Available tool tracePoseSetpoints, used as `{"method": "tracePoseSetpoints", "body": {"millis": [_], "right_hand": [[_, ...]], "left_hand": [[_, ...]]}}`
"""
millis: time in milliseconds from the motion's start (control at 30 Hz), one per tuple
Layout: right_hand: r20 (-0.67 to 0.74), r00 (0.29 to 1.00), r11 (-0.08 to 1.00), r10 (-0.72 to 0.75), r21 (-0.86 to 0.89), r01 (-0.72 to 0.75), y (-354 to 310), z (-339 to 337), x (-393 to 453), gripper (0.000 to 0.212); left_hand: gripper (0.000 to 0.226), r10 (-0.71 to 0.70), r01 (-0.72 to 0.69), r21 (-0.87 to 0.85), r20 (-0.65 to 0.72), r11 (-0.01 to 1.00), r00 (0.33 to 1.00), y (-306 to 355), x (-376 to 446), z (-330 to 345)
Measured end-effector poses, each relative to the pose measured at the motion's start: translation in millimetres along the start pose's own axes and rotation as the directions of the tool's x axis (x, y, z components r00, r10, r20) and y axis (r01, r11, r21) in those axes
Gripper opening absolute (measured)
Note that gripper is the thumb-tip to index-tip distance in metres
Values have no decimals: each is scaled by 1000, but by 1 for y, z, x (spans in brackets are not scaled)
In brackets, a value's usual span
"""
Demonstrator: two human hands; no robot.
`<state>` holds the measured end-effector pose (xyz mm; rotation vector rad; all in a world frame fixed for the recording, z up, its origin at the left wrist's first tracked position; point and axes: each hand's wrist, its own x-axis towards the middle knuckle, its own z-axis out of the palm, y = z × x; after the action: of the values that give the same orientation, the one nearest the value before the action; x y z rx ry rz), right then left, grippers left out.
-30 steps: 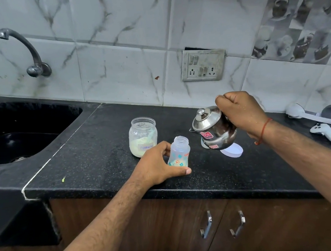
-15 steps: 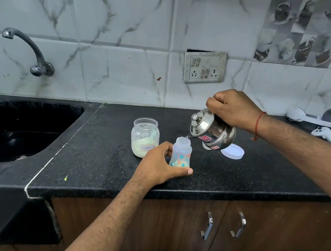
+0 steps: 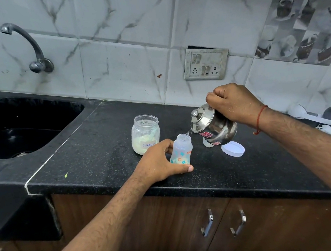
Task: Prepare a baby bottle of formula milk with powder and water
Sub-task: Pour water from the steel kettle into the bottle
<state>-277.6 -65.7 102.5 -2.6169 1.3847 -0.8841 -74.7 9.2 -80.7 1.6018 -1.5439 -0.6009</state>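
Observation:
A small clear baby bottle (image 3: pixel 182 151) with coloured prints stands open on the black counter (image 3: pixel 101 145). My left hand (image 3: pixel 156 163) wraps around its lower part. My right hand (image 3: pixel 232 103) grips the handle of a small steel kettle (image 3: pixel 214 127), tilted left with its spout over the bottle's mouth; a thin stream of water runs in. An open glass jar (image 3: pixel 145 133) labelled "Formula", partly filled with pale powder, stands just left of the bottle.
A white round lid (image 3: pixel 233 149) lies right of the kettle. A black sink (image 3: pixel 16 130) with a wall tap (image 3: pixel 27 46) is at left. White utensils and a controller (image 3: pixel 325 127) sit at far right. A switchboard (image 3: pixel 205 64) is on the wall.
My right hand has brought the kettle down and left and tipped it further, so its spout now reaches the bottle's mouth and water flows. My left hand has stayed on the bottle.

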Motion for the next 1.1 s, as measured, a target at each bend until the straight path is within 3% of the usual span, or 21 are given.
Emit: {"method": "tracePoseSetpoints", "body": {"millis": [1100], "right_hand": [[11, 997, 995, -73, -72, 74, -6, -4, 6, 45]], "left_hand": [[70, 3, -3, 5, 9, 1000, 1000, -1, 3, 0]]}}
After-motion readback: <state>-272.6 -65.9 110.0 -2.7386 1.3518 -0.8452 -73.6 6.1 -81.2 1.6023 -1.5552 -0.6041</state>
